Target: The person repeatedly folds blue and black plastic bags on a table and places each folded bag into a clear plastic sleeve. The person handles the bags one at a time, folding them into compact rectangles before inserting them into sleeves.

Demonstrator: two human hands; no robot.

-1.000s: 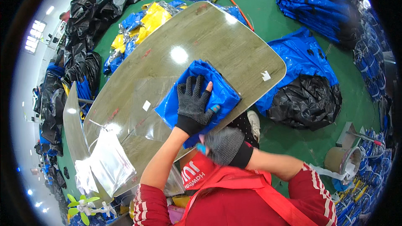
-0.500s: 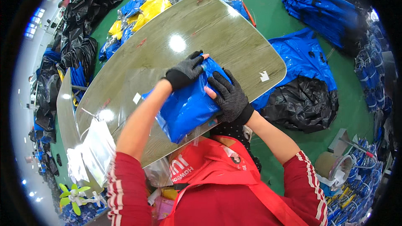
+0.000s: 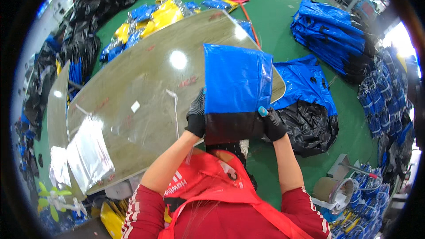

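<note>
Held up in both hands at the near right end of a wood-grain desk (image 3: 137, 66): a folded blue-and-black sheet (image 3: 238, 79), blue panel uppermost, black band nearest the red apron (image 3: 199, 179). At the left edge of the fold, the left hand (image 3: 196, 113), in a dark dotted glove, closed on the material, fingers mostly hidden behind. At the lower right edge, the right hand (image 3: 275, 126), likewise gloved and closed on the material, light-blue thumb tip across the front, other fingers out of sight. Farther left on the desk, a small white slip (image 3: 135, 106) and shiny clear bags (image 3: 90, 148). On the green floor (image 3: 270, 26) to the right, a crumpled blue-and-black cover (image 3: 312, 126); beyond, a stack of blue sheeting (image 3: 325, 35). Past the desk's far edge, yellow and blue packages (image 3: 167, 15) in a pile.
</note>
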